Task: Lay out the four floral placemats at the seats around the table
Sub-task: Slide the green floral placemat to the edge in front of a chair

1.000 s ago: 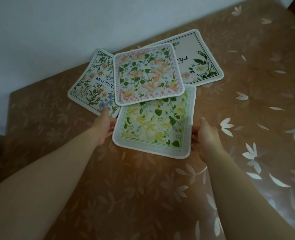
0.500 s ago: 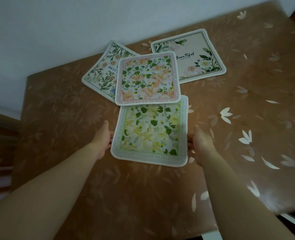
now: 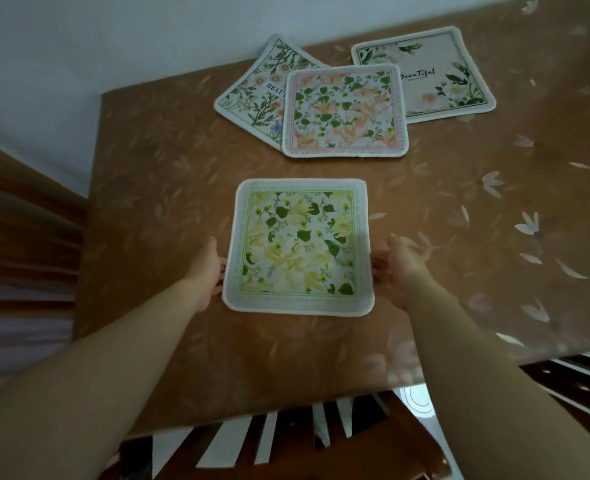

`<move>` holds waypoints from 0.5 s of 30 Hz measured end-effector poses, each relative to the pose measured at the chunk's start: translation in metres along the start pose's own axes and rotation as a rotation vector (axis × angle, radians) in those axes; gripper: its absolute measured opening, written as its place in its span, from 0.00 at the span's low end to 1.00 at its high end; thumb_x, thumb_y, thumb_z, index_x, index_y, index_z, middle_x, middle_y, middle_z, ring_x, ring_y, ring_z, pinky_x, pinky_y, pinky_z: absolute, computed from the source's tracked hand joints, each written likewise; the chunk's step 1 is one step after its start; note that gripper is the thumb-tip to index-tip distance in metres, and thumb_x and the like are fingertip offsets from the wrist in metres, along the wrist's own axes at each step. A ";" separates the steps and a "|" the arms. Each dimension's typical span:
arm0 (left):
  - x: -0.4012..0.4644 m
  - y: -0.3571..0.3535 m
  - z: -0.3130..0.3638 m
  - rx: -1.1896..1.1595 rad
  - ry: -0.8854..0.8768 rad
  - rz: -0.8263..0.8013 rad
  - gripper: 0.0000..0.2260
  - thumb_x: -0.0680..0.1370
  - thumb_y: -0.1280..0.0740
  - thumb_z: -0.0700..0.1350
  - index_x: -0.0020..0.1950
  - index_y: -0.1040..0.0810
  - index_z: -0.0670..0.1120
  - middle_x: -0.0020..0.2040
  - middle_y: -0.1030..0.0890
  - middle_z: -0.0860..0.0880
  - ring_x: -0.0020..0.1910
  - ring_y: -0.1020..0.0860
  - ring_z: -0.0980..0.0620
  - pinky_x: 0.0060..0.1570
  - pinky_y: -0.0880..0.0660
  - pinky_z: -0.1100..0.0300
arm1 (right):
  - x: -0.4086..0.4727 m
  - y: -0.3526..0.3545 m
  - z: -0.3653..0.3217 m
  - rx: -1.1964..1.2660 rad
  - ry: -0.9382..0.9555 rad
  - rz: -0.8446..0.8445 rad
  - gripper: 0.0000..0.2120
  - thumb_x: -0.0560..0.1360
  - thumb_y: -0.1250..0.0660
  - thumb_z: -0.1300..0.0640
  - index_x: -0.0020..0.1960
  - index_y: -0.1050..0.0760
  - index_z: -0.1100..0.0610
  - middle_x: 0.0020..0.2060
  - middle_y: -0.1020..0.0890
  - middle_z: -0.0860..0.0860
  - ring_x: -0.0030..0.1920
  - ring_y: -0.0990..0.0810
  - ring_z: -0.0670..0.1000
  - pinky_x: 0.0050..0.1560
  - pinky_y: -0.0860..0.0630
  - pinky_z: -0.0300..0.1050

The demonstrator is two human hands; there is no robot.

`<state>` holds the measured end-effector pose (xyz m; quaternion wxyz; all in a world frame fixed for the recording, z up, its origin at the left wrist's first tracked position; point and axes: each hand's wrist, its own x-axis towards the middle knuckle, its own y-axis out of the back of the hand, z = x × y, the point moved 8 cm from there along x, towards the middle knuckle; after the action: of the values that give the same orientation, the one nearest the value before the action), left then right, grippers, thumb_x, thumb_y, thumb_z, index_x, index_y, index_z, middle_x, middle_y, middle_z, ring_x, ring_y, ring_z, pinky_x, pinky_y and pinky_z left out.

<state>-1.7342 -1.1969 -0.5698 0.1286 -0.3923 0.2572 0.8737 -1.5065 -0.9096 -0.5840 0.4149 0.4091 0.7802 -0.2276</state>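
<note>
The left hand and right hand each pinch a side edge of the green-and-yellow floral placemat, thumbs on top and fingers tucked beneath it. It sits square over the near middle of the brown floral-patterned table. Well apart, at the far edge, the pink-bordered placemat overlaps the wildflower "BEAUTIFUL" placemat and the cream "Beautiful" placemat.
</note>
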 end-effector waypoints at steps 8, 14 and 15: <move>-0.006 0.025 -0.042 -0.029 0.014 -0.021 0.31 0.82 0.53 0.65 0.65 0.23 0.44 0.54 0.16 0.47 0.46 0.20 0.53 0.44 0.26 0.54 | -0.015 -0.022 0.015 -0.056 0.081 0.023 0.26 0.84 0.45 0.41 0.56 0.22 0.63 0.45 0.14 0.57 0.32 0.13 0.54 0.24 0.20 0.44; -0.021 0.047 -0.058 -0.021 -0.017 -0.009 0.33 0.81 0.54 0.67 0.82 0.43 0.53 0.79 0.34 0.49 0.67 0.24 0.47 0.46 0.24 0.53 | -0.020 -0.030 0.034 -0.140 0.099 0.040 0.28 0.83 0.46 0.40 0.56 0.19 0.62 0.47 0.15 0.55 0.42 0.16 0.54 0.39 0.22 0.48; -0.024 0.049 -0.061 -0.027 -0.021 -0.006 0.33 0.81 0.55 0.68 0.82 0.41 0.54 0.75 0.28 0.48 0.63 0.22 0.47 0.42 0.24 0.55 | -0.022 -0.031 0.037 -0.139 0.102 0.036 0.28 0.83 0.46 0.40 0.55 0.20 0.63 0.45 0.16 0.54 0.37 0.17 0.51 0.36 0.23 0.46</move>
<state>-1.7013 -1.2721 -0.5687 0.1289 -0.3856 0.2429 0.8807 -1.5079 -0.9629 -0.5860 0.4060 0.4043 0.8067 -0.1445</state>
